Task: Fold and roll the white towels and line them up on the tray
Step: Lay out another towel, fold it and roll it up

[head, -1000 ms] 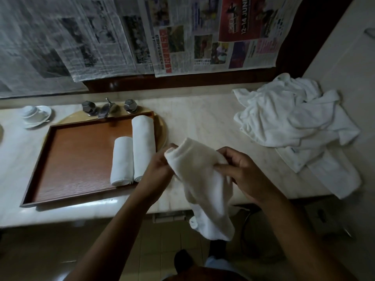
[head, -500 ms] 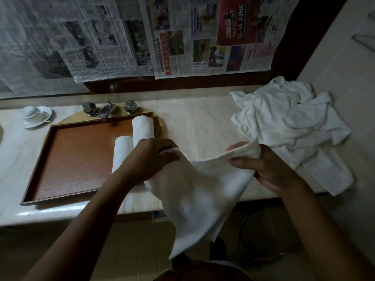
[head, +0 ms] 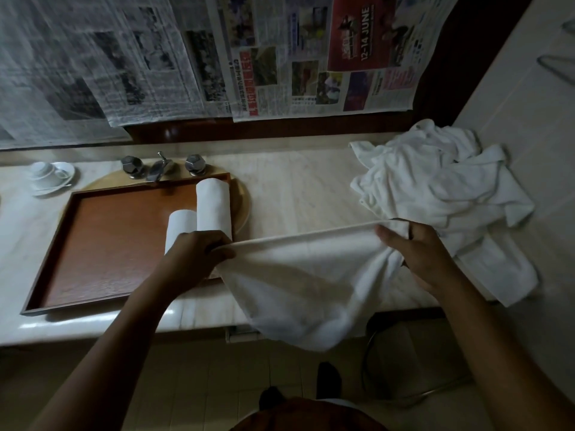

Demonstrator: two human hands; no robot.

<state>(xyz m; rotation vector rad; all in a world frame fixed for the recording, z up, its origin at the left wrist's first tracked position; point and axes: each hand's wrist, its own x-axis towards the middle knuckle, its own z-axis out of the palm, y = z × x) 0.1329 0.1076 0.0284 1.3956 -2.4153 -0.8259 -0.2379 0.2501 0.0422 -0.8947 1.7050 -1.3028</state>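
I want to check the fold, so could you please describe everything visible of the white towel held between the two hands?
The white towel looks like plain, soft terry cloth, unfolded. The left hand grips one top corner and the right hand the other, bunched, so its hemmed top edge runs taut above the counter. The rest sags past the counter's front edge.

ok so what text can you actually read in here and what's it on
"12-14 JUNE": on the red advert in the newspaper on the wall.
The rest of the newspaper, headlines included: too small or blurred to read.
No lettering visible on the tray or rolled towels.
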